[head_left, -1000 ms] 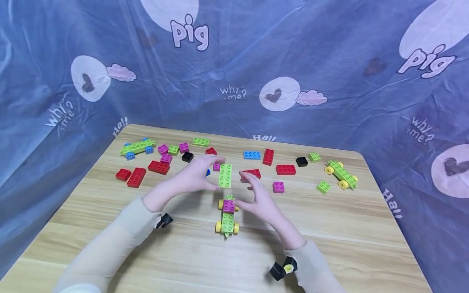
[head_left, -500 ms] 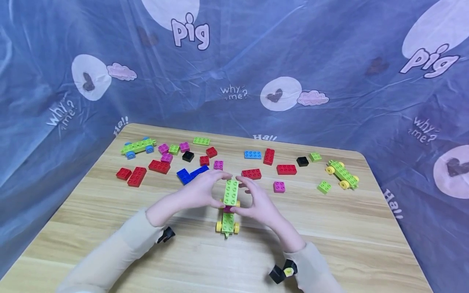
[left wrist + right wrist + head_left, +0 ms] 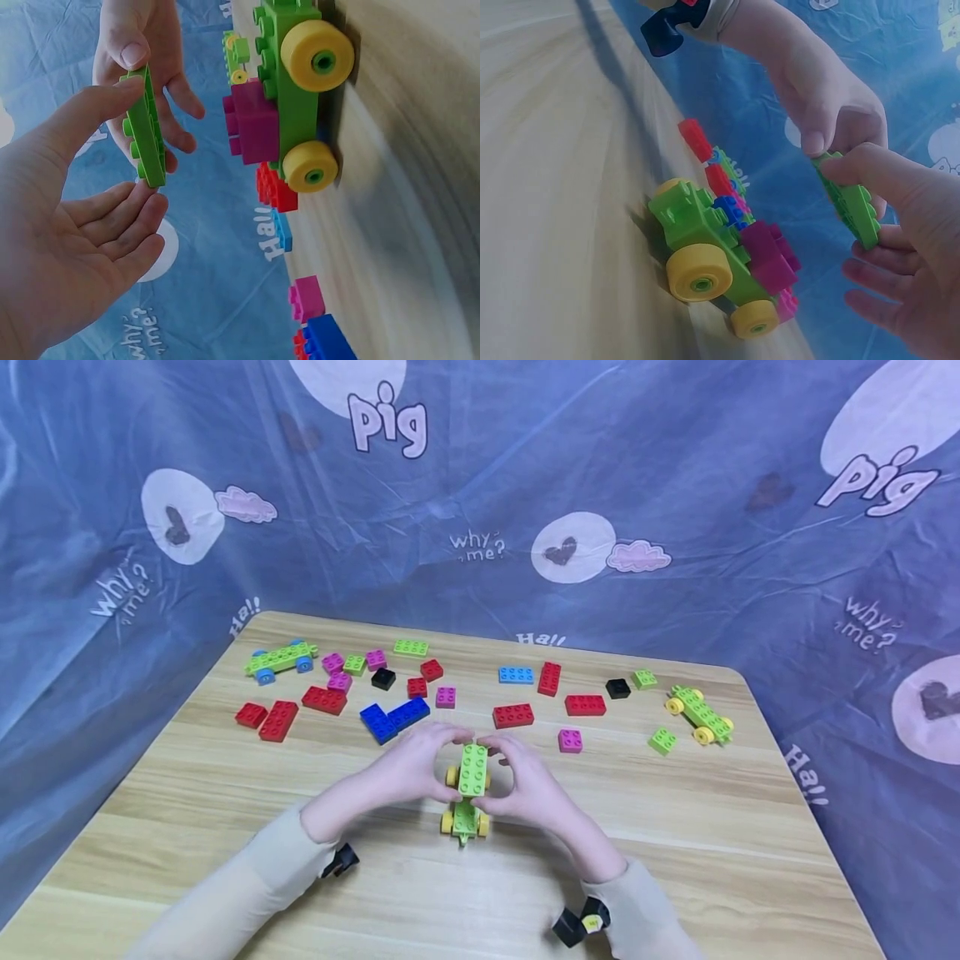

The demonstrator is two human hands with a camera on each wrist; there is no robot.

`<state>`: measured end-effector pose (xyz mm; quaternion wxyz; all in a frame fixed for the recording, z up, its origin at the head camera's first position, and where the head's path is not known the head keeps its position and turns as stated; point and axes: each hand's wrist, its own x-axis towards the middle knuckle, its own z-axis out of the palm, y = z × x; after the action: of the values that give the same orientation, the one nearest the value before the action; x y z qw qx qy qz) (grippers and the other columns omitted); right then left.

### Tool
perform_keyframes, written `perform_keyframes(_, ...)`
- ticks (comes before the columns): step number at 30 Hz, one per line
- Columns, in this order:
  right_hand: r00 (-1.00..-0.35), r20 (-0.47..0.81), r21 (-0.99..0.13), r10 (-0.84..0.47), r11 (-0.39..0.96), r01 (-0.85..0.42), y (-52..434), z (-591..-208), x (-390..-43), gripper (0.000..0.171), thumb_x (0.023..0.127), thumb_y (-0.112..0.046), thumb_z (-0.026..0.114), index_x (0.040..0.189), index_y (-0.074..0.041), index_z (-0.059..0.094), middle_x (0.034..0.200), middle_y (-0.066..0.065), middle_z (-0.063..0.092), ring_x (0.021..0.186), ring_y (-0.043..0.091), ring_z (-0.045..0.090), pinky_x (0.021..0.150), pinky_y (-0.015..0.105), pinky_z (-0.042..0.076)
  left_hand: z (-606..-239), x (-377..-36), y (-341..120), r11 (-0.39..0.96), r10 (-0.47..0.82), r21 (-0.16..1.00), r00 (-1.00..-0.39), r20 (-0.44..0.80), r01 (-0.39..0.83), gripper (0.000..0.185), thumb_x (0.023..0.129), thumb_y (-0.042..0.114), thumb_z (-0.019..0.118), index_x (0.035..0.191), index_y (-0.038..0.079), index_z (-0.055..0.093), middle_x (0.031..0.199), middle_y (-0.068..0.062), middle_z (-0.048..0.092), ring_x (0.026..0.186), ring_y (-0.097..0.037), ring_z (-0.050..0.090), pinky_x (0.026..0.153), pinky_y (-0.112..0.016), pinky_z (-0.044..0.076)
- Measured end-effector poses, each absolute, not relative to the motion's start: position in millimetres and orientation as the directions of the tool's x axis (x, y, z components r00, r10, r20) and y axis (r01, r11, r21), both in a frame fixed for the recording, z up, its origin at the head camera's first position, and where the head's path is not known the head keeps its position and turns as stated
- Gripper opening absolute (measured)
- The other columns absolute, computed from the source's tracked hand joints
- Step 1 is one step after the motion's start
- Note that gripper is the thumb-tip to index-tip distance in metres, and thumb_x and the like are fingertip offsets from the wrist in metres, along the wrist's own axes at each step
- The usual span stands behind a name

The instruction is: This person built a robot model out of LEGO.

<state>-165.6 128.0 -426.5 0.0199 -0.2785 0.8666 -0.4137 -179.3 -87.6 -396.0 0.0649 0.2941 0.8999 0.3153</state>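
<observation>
Wooden table [image 3: 675,860], both hands pinching green plate [image 3: 473,769]

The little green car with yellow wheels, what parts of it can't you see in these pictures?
- Head view: the green plate and both hands cover the car's far half and its magenta brick.
- Left wrist view: the car's top end is cut off by the frame edge.
- Right wrist view: the car's far-side wheels are hidden behind its body.

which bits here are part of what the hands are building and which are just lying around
In hand:
- green plate, held by left hand and right hand
- yellow-wheeled car with magenta brick

Lying about:
- blue bricks
- red brick
- second yellow-wheeled car
- blue-wheeled car
</observation>
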Motion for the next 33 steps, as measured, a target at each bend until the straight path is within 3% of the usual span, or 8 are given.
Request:
perform_keyframes(8, -0.848, 0.144, -0.720, -0.510, 0.533, -0.444, 126.4, -430.9, -163.6, 0.072, 0.070, -0.017, 0.086, 0.132, -0.003, 0.052, 0.131, 0.011, 0.059, 0.119, 0.027, 0.057, 0.096, 0.044, 0.052, -403.4, -174.7, -87.6, 0.614, 0.566, 0.639, -0.823, 0.052, 0.462, 0.079, 0.065, 0.017, 0.089, 0.134, 0.002, 0.055, 0.132, -0.012, 0.061, 0.125, -0.030, 0.054, 0.106, -0.049, 0.044)
perform_keyframes(33, -0.854, 0.089, -0.705, -0.513, 0.573, -0.418, 122.1, -447.9, -161.0, 0.072, 0.071, -0.022, 0.086, 0.133, -0.005, 0.054, 0.128, 0.010, 0.059, 0.117, 0.027, 0.058, 0.099, 0.047, 0.050, -426.7, -178.1, -93.9, 0.613, 0.599, 0.630, -0.800, 0.022, 0.476, 0.081, 0.065, 0.024, 0.090, 0.134, 0.001, 0.055, 0.135, -0.014, 0.059, 0.129, -0.033, 0.052, 0.109, -0.050, 0.042)
